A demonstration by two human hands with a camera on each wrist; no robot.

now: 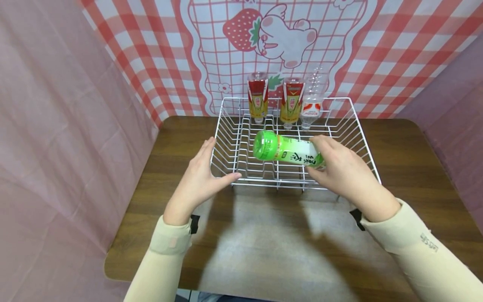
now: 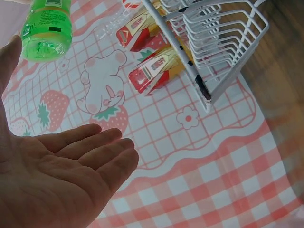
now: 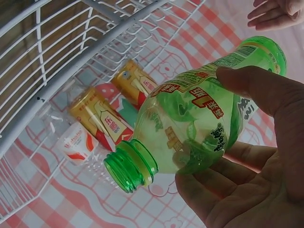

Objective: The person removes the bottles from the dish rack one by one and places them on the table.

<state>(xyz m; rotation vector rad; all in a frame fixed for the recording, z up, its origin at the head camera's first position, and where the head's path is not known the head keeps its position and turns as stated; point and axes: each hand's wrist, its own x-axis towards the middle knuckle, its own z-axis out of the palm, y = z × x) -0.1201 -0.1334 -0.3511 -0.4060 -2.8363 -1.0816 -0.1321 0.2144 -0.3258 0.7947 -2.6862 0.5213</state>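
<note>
A green plastic bottle (image 1: 288,150) lies sideways in the grip of my right hand (image 1: 341,167), above the white wire rack (image 1: 277,183). In the right wrist view its threaded neck (image 3: 130,165) is uncapped, and the thumb and fingers wrap its middle. The bottle's base points toward my left hand (image 1: 201,176), which is empty, with fingers straight and thumb spread, beside the rack's left front corner. The left wrist view shows that palm (image 2: 71,175) turned up, apart from the bottle.
Two red-and-yellow bottles (image 1: 258,98) (image 1: 292,102) and a clear bottle (image 1: 311,107) with a red-and-white label stand neck down at the rack's back. The rack sits on a brown wooden table (image 1: 151,201). Behind hangs a red-and-white checked cloth (image 1: 151,50); pink curtains (image 1: 56,126) flank the sides.
</note>
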